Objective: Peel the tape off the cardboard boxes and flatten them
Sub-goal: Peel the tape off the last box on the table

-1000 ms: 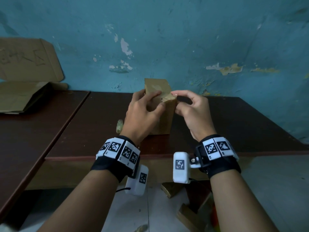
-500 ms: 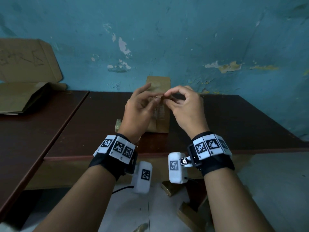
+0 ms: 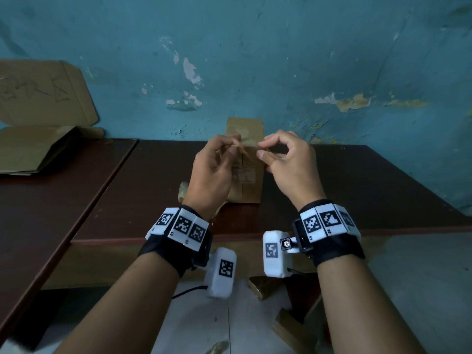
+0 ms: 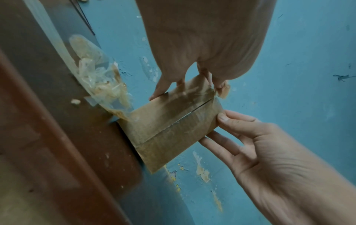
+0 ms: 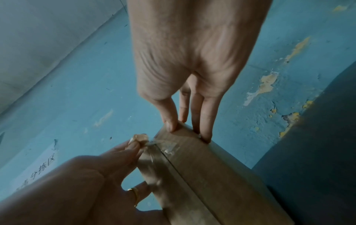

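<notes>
A small brown cardboard box (image 3: 249, 180) stands upright on the dark brown table (image 3: 332, 187) near the wall. My left hand (image 3: 236, 148) pinches a crumpled end of clear tape (image 5: 141, 137) between thumb and fingertip at the box's top corner. The tape (image 4: 223, 90) is partly lifted off the seam. My right hand (image 3: 261, 149) pinches the top edge of the box (image 5: 212, 175), thumb on the near side and fingers behind. The top seam of the box (image 4: 169, 129) shows as a slit running along the box.
A wad of peeled tape (image 4: 100, 82) lies on the table just left of the box. Flattened cardboard (image 3: 33, 149) sits on the neighbouring table at far left, with another sheet (image 3: 43, 95) leaning on the blue wall. Cardboard scraps (image 3: 263, 287) lie on the floor below the table edge.
Both hands have gone from clasping the box's top to pinching at its upper edge. The left hand now has a tape end lifted. The box stands straighter.
</notes>
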`<state>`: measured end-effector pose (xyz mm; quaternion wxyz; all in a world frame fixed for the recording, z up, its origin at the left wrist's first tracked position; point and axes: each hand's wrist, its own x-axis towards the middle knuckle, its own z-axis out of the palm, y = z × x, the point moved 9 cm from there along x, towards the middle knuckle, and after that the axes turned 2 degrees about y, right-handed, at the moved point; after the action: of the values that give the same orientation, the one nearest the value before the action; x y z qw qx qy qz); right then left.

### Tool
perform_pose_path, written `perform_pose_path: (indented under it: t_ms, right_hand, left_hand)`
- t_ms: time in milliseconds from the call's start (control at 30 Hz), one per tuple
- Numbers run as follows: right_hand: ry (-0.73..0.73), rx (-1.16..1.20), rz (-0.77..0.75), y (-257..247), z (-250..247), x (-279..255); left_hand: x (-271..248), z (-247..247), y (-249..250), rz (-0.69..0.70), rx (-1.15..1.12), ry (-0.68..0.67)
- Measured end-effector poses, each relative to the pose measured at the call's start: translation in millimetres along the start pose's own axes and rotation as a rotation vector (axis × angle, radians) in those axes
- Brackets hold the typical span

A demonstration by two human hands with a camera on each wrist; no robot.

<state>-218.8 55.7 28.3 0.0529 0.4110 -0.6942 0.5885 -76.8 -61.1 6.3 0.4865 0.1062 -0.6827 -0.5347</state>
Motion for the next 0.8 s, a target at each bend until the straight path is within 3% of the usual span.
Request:
perform_pose_path:
  t_ms: [267, 433, 733, 800]
  right_hand:
    - [0.019, 0.026, 0.089, 16, -8, 0]
    - [0.01, 0.002, 0.071, 9, -10, -4]
    - [0.055, -0.073, 0.103, 15, -8, -2]
    - [0.01, -0.105, 0.142, 19, -5, -4]
  left_hand:
    - [-3, 7, -10, -0.051, -0.024, -0.103]
    - [-10, 4, -10, -0.136, 0.0, -0.127]
    - [-8, -2, -24, -0.201, 0.155, -0.061]
    - [-7, -4, -19, -0.176, 0.199, -0.032]
